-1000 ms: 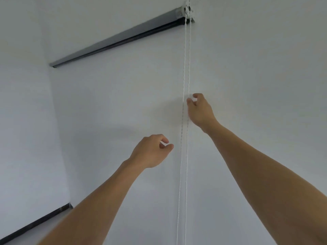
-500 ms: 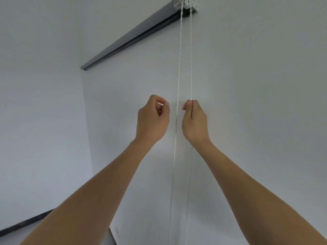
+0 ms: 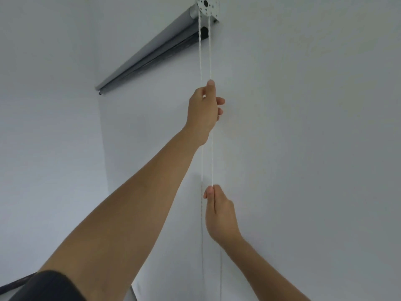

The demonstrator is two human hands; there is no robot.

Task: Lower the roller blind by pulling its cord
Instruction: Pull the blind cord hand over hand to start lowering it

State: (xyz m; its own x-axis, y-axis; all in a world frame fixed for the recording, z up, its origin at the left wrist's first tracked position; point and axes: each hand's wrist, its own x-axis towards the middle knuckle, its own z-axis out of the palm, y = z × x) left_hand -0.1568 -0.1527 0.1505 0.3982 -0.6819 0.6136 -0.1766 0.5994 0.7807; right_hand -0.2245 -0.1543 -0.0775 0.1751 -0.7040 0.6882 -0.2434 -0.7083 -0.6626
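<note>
A white looped cord (image 3: 211, 157) hangs in two strands from the white round end bracket (image 3: 208, 6) of a grey roller blind tube (image 3: 149, 48) mounted high on the wall. The white blind fabric (image 3: 152, 131) hangs down below the tube. My left hand (image 3: 204, 109) is raised high and pinches the right strand between thumb and fingers. My right hand (image 3: 220, 216) is lower, pinching the same right strand at its fingertips. The left strand (image 3: 200, 51) hangs free beside my left hand.
White walls surround the blind on the left and right. A dark strip (image 3: 13, 285) runs along the lower left corner. A dark sleeve (image 3: 47, 287) covers my left upper arm at the bottom edge.
My right hand has pulled the cord down well below where it was. My left hand has risen and taken hold of the right strand higher up. The view has tilted closer to the bracket.
</note>
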